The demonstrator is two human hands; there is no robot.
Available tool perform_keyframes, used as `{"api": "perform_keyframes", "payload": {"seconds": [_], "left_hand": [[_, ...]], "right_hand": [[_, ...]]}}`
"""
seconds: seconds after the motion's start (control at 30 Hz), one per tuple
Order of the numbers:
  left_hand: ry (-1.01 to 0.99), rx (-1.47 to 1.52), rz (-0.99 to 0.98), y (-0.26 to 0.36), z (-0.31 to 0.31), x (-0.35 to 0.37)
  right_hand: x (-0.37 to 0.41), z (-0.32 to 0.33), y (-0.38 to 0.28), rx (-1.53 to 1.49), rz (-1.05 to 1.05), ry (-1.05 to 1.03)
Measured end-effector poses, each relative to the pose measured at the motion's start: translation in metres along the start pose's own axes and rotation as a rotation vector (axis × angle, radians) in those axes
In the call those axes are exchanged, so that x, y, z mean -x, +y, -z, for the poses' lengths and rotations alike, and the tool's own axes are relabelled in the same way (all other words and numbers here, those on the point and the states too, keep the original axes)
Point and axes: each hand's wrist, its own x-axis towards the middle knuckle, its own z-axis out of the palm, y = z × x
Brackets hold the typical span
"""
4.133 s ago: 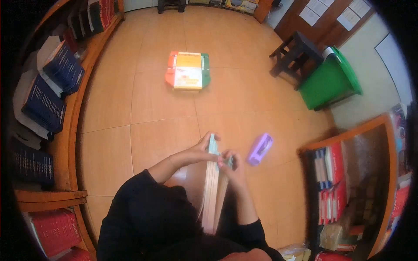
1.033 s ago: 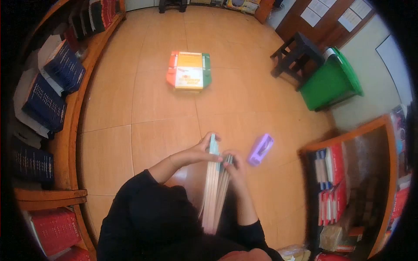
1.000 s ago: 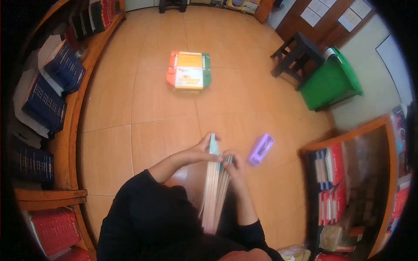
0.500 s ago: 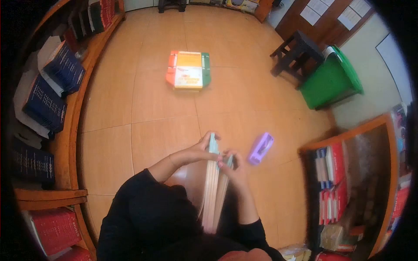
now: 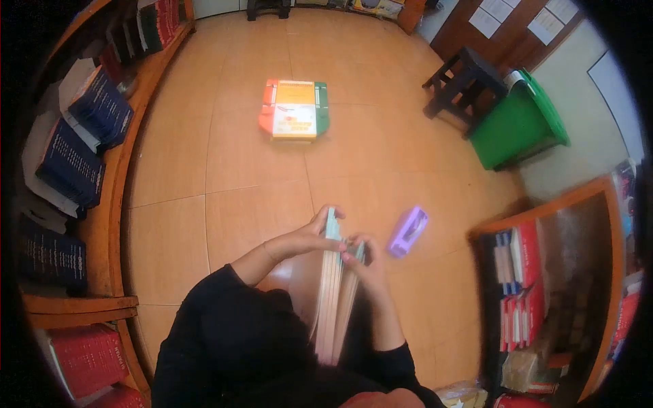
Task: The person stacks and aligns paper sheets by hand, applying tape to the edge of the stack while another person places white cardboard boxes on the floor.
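Observation:
An upright stack of thin books point(image 5: 327, 306) with pale blue covers stands edge-up in my lap, page edges toward me. My left hand point(image 5: 314, 236) is closed around the top of its left part, thumb across the near side. Fingers of my right hand point(image 5: 367, 262) grip the right part, where a narrow gap separates some of the books from the others. On the floor to the right lies a purple object point(image 5: 408, 232) with a dark opening, shaped like a tape dispenser. Farther ahead is an orange, white and green cardboard box point(image 5: 294, 112).
Wooden shelves point(image 5: 143, 102) with blue and red books run along the left. At the right stand a bookcase point(image 5: 544, 204), a green bin point(image 5: 513, 132) and a dark stool point(image 5: 466, 85). Another dark stool point(image 5: 268, 9) is at the far end of the tiled floor point(image 5: 255, 163).
Almost nothing differs. Both hands keep their hold on the books, with only a very slight shift of the right fingers.

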Motion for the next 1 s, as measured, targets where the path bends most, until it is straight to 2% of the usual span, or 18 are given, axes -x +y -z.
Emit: {"api": "perform_keyframes", "payload": {"seconds": [1.0], "left_hand": [[0.031, -0.016, 0.002, -0.0041, -0.0024, -0.0035]], "right_hand": [[0.0011, 0.0042, 0.0022, -0.024, -0.011, 0.009]]}}
